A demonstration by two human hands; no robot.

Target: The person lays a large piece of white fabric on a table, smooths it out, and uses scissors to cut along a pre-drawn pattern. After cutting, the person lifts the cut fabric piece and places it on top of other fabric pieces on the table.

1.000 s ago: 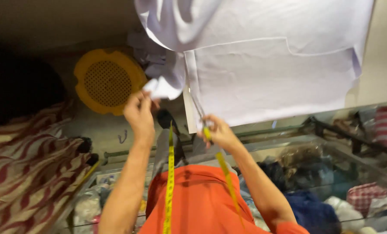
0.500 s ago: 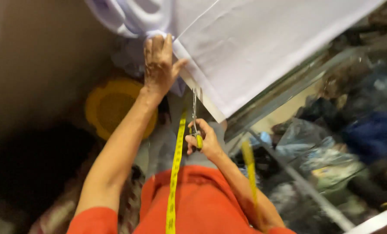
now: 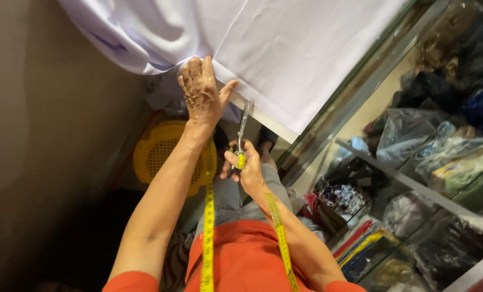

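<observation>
The white cloth [image 3: 306, 48] filled the upper middle of the frame, its folded edge running from upper left down to right, just above the glass bench [image 3: 360, 97] rim. The left hand [image 3: 201, 92] was clamped on that edge, fingers curled over it. Below it, at centre, the right hand [image 3: 247, 167] was closed around the scissors [image 3: 242, 130], whose long axis stood nearly upright, tips pointing up at the cloth edge. A yellow tape measure [image 3: 208, 227] hung over both shoulders. Open room lay left, by the wall.
</observation>
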